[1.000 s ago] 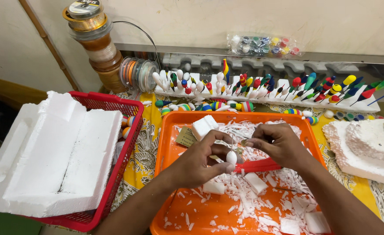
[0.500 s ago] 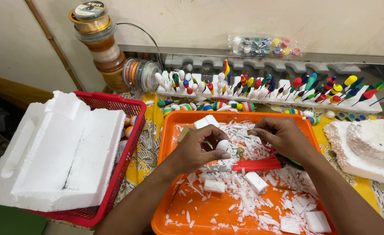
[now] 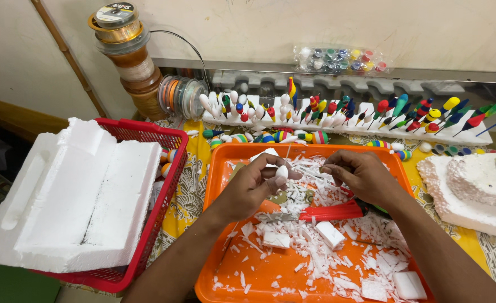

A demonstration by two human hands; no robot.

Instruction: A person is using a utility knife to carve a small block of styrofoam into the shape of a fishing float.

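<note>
A small, smooth, egg-shaped white foam piece sits pinched in the left hand grip over the orange tray; right hand fingers curl shut, contents hidden

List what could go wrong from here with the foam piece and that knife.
1. The knife lies in the orange tray just under both wrists; a lowered arm might catch its blade.
2. The left hand pinches the small white foam piece only by fingertips; it could slip into the white shavings and be hard to spot.
</note>
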